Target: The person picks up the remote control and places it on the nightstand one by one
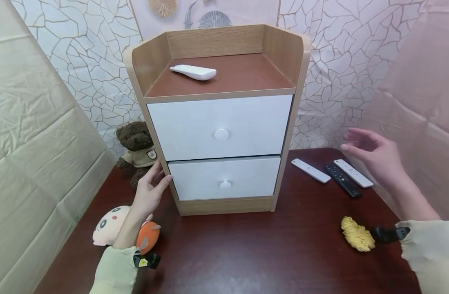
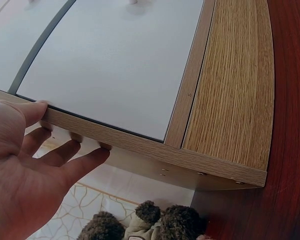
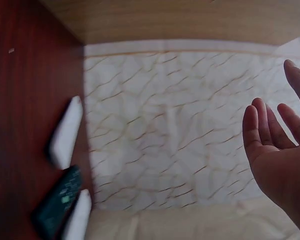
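A small wooden cabinet [image 1: 226, 207] with two white drawers stands upright on the dark red table. My left hand [image 1: 148, 194] holds its left side edge: in the left wrist view the thumb [image 2: 34, 111] lies on the front edge and the fingertips touch the side panel. Both the upper drawer [image 1: 195, 122] and the lower drawer [image 1: 198, 179] look closed. A white remote control [image 1: 195, 72] lies on the cabinet's brown top. Raised in the air to the right of the cabinet, my right hand [image 1: 375, 157] has loosely bent fingers and holds nothing.
Two white remotes [image 1: 311, 170] and a black remote [image 1: 342, 180] lie right of the cabinet. A yellow bundle [image 1: 357, 234] sits near the right wrist. At left are a brown teddy bear [image 1: 137, 143] and a plush doll [image 1: 112, 224], partly behind my left forearm.
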### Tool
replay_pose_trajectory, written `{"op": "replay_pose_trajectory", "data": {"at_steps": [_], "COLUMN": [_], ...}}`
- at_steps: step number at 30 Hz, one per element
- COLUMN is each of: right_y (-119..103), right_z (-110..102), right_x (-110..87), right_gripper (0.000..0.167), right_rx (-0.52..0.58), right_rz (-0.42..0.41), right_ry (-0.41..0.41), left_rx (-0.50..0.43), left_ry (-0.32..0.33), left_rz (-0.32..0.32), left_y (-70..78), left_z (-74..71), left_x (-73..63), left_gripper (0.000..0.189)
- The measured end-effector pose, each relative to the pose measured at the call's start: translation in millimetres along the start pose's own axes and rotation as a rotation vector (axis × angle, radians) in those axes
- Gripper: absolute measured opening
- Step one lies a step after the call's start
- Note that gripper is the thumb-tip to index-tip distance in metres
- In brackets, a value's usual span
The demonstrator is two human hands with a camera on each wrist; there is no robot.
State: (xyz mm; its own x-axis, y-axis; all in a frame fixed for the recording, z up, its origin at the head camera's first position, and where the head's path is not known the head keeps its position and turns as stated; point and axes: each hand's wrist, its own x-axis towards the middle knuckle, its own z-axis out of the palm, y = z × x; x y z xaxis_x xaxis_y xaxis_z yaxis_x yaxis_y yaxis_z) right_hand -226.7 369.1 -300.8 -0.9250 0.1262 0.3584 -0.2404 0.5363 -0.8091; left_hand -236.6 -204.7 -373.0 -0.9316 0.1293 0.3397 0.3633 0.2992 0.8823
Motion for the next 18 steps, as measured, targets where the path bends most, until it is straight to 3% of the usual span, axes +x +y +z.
{"op": "replay_pose_trajectory", "data": {"at_steps": [5, 18], "right_y": [33.0, 105.0], "right_z": [4.5, 30.7], "right_x": [-3.3, 6.1], "right_gripper": [0.065, 0.068], "right_rx": [0.0, -0.047], "right_rz": [0.057, 0.073], "right_ry": [-0.006, -0.078], "left_rx": [-0.011, 0.009], "left_ry": [0.002, 0.008], "left_rz": [-0.007, -0.005], "left_y": [0.2, -1.4], "left_z": [1.3, 0.2], "left_x": [-0.9, 0.1], "left_gripper": [0.071, 0.07]}}
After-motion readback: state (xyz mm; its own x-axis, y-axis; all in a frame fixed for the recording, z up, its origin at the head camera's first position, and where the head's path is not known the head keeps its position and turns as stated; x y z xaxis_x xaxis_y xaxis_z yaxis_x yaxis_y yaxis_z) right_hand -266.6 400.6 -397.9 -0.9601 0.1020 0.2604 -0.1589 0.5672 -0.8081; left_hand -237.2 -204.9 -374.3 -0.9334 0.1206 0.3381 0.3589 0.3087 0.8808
